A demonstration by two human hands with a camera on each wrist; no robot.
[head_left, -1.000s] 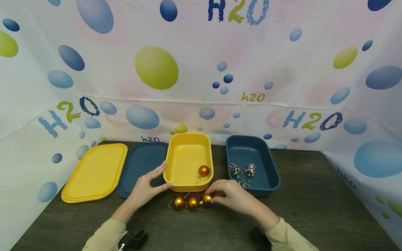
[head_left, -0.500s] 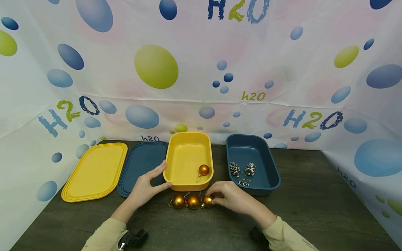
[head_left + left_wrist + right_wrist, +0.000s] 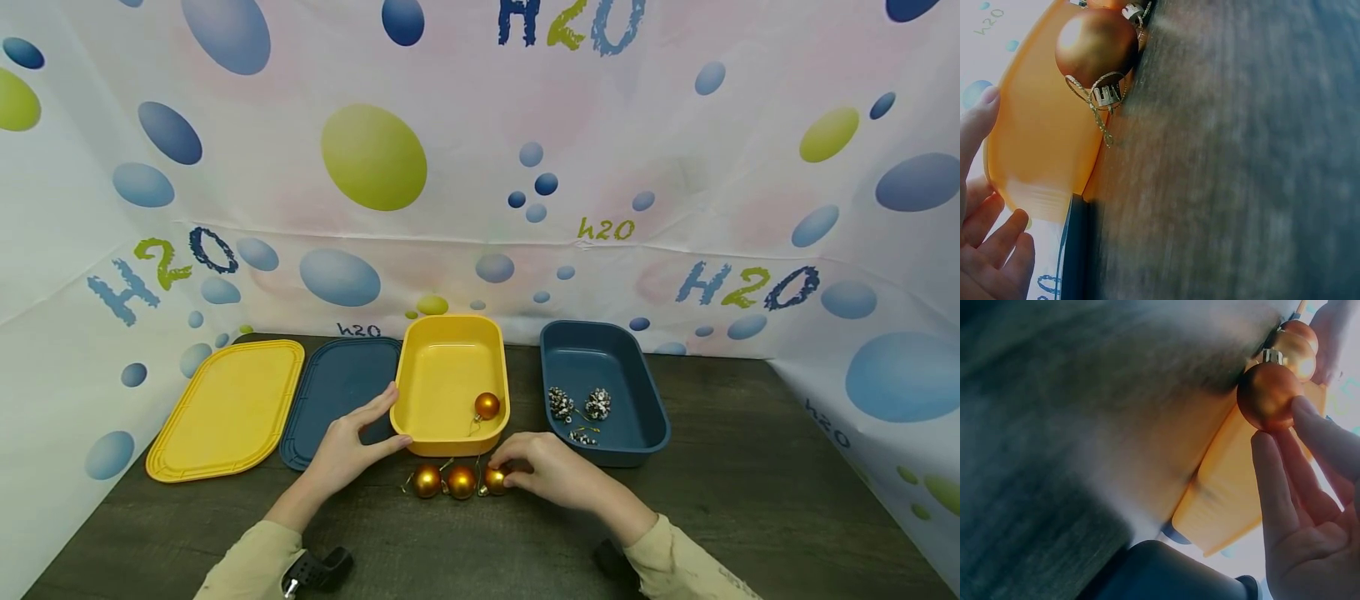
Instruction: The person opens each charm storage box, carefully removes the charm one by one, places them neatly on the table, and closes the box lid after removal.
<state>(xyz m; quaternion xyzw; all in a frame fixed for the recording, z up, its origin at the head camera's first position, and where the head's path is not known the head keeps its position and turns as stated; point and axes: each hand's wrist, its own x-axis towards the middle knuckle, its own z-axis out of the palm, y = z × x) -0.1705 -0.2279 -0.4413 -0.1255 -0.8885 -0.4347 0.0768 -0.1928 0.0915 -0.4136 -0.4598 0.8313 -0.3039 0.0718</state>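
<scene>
My left hand (image 3: 345, 450) holds the front left corner of the yellow container (image 3: 442, 379), thumb at the front wall and fingers along the left side. Inside that container lies one orange-gold Christmas bauble (image 3: 487, 406) with a thin string. In front of it two more baubles (image 3: 444, 482) sit in a row on the dark table. My right hand (image 3: 551, 472) pinches the rightmost bauble of the row (image 3: 1266, 400) between thumb and fingertips, its metal cap turned away from the fingers. In the left wrist view a bauble (image 3: 1096, 47) shows its cap and gold string.
A dark blue container (image 3: 611, 358) stands to the right, with several frosted pine cones (image 3: 597, 406) in it. A yellow lid (image 3: 228, 412) and a dark blue lid (image 3: 348, 379) lie at the left. A white printed cloth (image 3: 450, 167) walls the back and sides.
The right hand and its bauble shift very slightly, right and then back left. The left hand stays on the yellow container, and the other baubles keep their places.
</scene>
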